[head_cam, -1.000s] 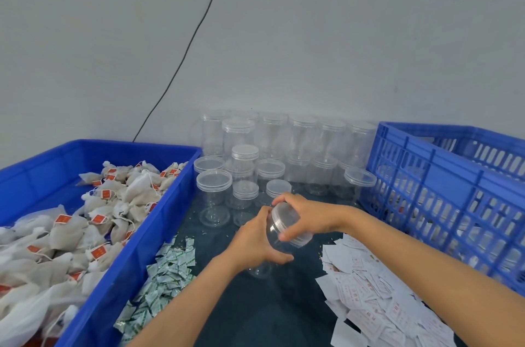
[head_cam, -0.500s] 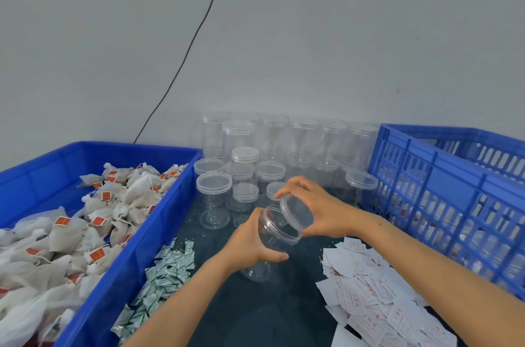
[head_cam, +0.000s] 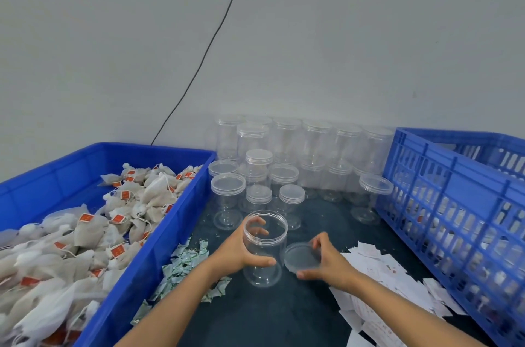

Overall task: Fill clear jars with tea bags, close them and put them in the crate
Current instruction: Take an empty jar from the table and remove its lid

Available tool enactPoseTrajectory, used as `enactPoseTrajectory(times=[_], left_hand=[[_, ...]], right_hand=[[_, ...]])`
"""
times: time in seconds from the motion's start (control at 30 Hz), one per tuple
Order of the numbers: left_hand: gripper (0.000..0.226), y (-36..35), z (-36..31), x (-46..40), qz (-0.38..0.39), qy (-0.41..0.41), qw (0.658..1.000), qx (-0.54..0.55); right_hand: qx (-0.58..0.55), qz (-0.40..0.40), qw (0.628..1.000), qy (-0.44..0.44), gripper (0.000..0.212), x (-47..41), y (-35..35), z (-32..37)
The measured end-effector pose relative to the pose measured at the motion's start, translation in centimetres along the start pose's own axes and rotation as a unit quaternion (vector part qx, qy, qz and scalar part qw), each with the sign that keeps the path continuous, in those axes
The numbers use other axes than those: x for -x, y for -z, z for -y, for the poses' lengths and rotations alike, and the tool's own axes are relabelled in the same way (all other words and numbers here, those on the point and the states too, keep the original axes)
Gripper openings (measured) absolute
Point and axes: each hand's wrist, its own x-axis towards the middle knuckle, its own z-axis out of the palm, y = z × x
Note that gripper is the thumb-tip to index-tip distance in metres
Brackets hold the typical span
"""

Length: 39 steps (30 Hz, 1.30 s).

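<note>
Clear cylindrical plastic jar (head_cam: pixel 264 247), open and empty, upright on the dark tabletop (head_cam: pixel 284 315), wrapped by left hand (head_cam: pixel 238 250); clear round lid (head_cam: pixel 301 257) pinched at its rim by right hand (head_cam: pixel 329 260) just beside — light jar liable to tip if released carelessly while reaching for tea bags (head_cam: pixel 136 204).

Single head-worn, wide-angle view, looking forward and down over the counter (head_cam: pixel 284 318) from close above. Both forearms enter from the bottom edge; the left hand (head_cam: pixel 235 250) and right hand (head_cam: pixel 326 261) sit low at centre, nearest the lens. Beyond the hands the view faces a plain wall (head_cam: pixel 341 34). Straight edges bow toward the borders. No second view overlaps it.
</note>
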Motion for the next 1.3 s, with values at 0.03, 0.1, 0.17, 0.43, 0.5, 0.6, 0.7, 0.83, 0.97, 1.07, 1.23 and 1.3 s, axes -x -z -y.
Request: enactPoseTrajectory(times=[0.03, 0.1, 0.17, 0.43, 0.5, 0.6, 0.7, 0.83, 0.97, 1.07, 1.23, 1.3], left_hand=[[0.085, 0.0, 0.0, 0.1, 0.0, 0.0, 1.0, -0.001], [0.088, 0.0, -0.1, 0.1, 0.0, 0.004, 1.0, -0.003], [0.09, 0.1, -0.3, 0.1, 0.009, 0.015, 1.0, 0.001], [0.074, 3.0, -3.7, 0.5, 0.151, 0.128, 0.98, -0.033], [0.05, 4.1, -5.1, 0.3, 0.222, 0.16, 0.961, -0.037], [0.05, 5.9, -7.5, 0.3, 0.191, 0.173, 0.959, -0.118], [0.054, 8.7, -9.3, 0.7, 0.105, 0.141, 0.966, -0.19], [0.046, 13.3, -10.4, 3.2, -0.003, 0.06, 0.978, -0.199], [0.031, 18.2, -7.1, 6.2, -0.136, 0.068, 0.961, -0.232], [0.029, 21.0, -3.6, 8.6, -0.129, 0.142, 0.944, -0.269], [0.012, 23.5, -0.2, 12.2, -0.016, 0.18, 0.928, -0.326], [0.021, 23.6, 0.1, 13.2, 0.05, 0.19, 0.931, -0.308]], right_hand=[[0.036, 0.014, 0.999, -0.003, 0.064, -0.1, -0.2, -0.1], [0.077, 0.021, 0.997, -0.012, 0.062, -0.3, -0.3, 0.0], [0.108, 0.026, 0.994, -0.023, 0.063, -0.6, -0.2, 0.4], [0.012, 0.007, 1.0, 0.028, 0.053, -1.5, 1.7, 6.1], [-0.04, -0.062, 0.994, 0.082, 0.053, -1.9, 1.7, 8.9], [-0.093, -0.104, 0.98, 0.139, 0.054, -2.7, 1.4, 13.6], [-0.16, -0.09, 0.967, 0.177, 0.049, -3.5, 0.3, 18.1], [-0.244, -0.025, 0.952, 0.182, 0.047, -4.0, -2.5, 22.3], [-0.274, 0.018, 0.946, 0.17, 0.046, -4.6, -5.8, 25.0], [-0.282, 0.047, 0.947, 0.148, 0.042, -4.9, -7.9, 26.4], [-0.195, 0.141, 0.959, 0.154, 0.038, -5.2, -11.1, 28.3], [-0.131, 0.192, 0.961, 0.152, 0.035, -5.2, -12.6, 28.7]])
